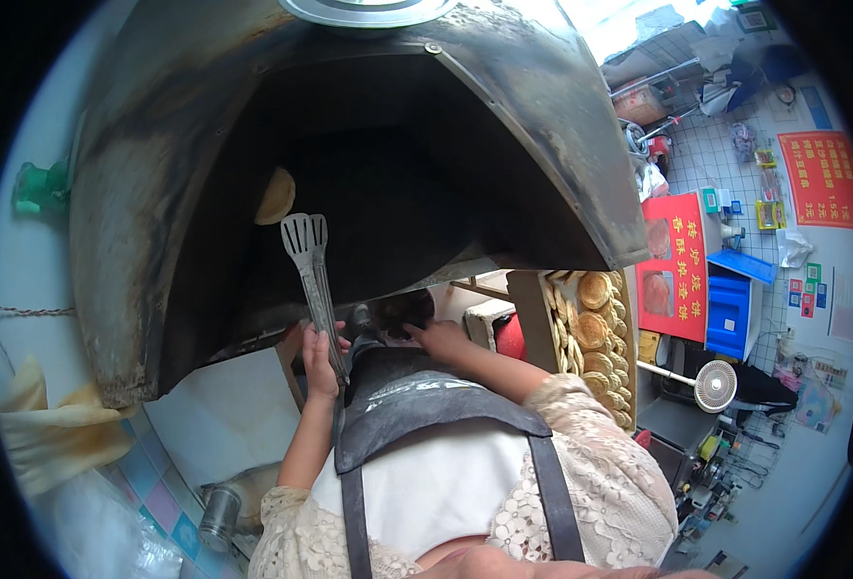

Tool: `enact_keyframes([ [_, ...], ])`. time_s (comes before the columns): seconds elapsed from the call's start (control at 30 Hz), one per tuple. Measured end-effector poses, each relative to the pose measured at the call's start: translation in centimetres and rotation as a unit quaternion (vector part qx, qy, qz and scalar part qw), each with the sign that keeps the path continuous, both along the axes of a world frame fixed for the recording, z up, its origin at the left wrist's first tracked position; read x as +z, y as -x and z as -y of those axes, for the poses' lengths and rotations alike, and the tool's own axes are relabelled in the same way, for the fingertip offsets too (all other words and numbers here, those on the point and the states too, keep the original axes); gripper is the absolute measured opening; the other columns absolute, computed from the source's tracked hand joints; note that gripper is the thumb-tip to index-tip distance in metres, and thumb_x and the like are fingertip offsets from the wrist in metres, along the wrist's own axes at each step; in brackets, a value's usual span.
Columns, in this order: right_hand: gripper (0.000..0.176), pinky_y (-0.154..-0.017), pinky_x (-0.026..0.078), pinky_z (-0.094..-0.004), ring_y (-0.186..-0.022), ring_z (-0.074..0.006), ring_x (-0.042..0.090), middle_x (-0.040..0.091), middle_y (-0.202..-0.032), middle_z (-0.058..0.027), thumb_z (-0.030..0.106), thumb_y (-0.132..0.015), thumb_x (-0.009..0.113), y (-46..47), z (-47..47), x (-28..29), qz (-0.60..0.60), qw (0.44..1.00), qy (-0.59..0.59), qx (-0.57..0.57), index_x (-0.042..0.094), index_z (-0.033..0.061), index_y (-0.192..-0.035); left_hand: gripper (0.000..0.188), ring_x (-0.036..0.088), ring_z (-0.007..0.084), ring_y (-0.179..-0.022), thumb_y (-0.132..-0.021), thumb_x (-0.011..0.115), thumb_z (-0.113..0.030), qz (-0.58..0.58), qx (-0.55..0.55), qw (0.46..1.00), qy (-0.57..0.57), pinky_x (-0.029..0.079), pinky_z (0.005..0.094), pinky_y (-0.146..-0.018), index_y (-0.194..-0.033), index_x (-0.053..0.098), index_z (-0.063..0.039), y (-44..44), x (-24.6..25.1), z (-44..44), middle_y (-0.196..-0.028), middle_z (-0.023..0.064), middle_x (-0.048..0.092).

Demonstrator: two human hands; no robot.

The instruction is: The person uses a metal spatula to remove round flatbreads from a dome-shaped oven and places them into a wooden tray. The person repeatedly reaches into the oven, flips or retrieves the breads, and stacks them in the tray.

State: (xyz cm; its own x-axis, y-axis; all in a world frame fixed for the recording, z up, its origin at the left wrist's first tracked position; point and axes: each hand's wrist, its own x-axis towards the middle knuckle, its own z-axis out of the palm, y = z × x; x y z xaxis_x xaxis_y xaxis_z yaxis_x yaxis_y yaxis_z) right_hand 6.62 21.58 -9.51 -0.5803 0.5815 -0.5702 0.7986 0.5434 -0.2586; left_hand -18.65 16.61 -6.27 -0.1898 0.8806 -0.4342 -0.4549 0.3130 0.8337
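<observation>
My left hand (320, 362) grips long metal tongs with slotted heads (309, 253), which point up into the dark mouth of a large metal oven (122, 217). Just beyond the tips of the tongs, a round flatbread (277, 197) shows against the oven's dark inner left side. Below the oven's front edge, my right hand (437, 340) reaches to a dark, rounded thing (402, 313); its fingers are partly hidden, and whether it grips anything is not clear. Many baked flatbreads (593, 329) lie in rows in a tray at the right.
The oven's metal rim (542, 159) arches over both hands. A small white fan (716, 386), a blue plastic bin (729, 315) and a red sign (672, 268) stand at the right. A metal canister (220, 510) is at the lower left, near a yellowish cloth (65, 427).
</observation>
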Motion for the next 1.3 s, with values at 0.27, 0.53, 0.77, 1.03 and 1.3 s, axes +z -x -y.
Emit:
enact_keyframes([
  [0.27, 0.046, -0.058, 0.050, -0.0433, -0.067, -0.0320, 0.063, 0.064, -0.079, -0.0156, 0.026, -0.086, 0.044, -5.0, -0.5, -1.7, 0.109, 0.968, -0.030, -0.225, 0.040, 0.0247, -0.131, 0.033, 0.055, 0.0093, -0.073, -0.090, 0.043, -0.031, 0.007, -0.026, 0.999, 0.029, 0.044, 0.0229, -0.065, -0.110, 0.044, -0.004, -0.5, 0.7, 0.8, -0.102, 0.0087, 0.057],
  [0.53, 0.043, -0.071, 0.049, -0.0478, -0.085, -0.0352, 0.062, 0.063, -0.093, -0.0192, 0.028, -0.086, 0.042, -5.4, -4.3, -1.0, 0.101, 0.894, -0.009, -0.436, 0.042, 0.0202, -0.128, 0.034, 0.055, 0.0095, -0.073, -0.090, 0.044, -0.030, 0.001, -0.046, 0.999, 0.023, 0.043, 0.0224, -0.066, -0.111, 0.043, -0.004, -0.2, 1.0, 0.4, -0.103, 0.0089, 0.057],
  [0.77, 0.044, -0.071, 0.050, -0.0483, -0.080, -0.0374, 0.062, 0.064, -0.084, -0.0207, 0.029, -0.086, 0.042, -6.9, -1.4, -0.7, 0.082, 0.878, -0.072, -0.466, 0.041, 0.0185, -0.129, 0.033, 0.055, 0.0094, -0.074, -0.090, 0.043, -0.029, 0.006, -0.067, 0.997, 0.030, 0.044, 0.0228, -0.066, -0.112, 0.043, -0.004, 0.0, 1.2, -0.3, -0.102, 0.0087, 0.057],
  [1.03, 0.049, -0.067, 0.050, -0.0469, -0.079, -0.0344, 0.063, 0.063, -0.091, -0.0197, 0.028, -0.086, 0.044, -6.9, -0.8, -0.7, 0.131, 0.898, 0.010, -0.420, 0.034, 0.0307, -0.135, 0.033, 0.055, 0.0095, -0.074, -0.090, 0.044, -0.029, 0.003, -0.072, 0.997, 0.012, 0.044, 0.0233, -0.065, -0.111, 0.044, -0.004, 0.3, 1.2, -1.1, -0.103, 0.0094, 0.057],
  [1.3, 0.047, -0.056, 0.050, -0.0448, -0.064, -0.0308, 0.063, 0.063, -0.072, -0.0151, 0.022, -0.082, 0.049, -3.5, 0.0, -1.0, 0.062, 0.972, -0.058, -0.218, 0.043, 0.0200, -0.129, 0.034, 0.055, 0.0097, -0.074, -0.090, 0.044, -0.031, -0.010, -0.064, 0.998, -0.004, 0.044, 0.0232, -0.066, -0.111, 0.044, -0.004, -0.1, 1.7, -1.7, -0.102, 0.0093, 0.058],
])
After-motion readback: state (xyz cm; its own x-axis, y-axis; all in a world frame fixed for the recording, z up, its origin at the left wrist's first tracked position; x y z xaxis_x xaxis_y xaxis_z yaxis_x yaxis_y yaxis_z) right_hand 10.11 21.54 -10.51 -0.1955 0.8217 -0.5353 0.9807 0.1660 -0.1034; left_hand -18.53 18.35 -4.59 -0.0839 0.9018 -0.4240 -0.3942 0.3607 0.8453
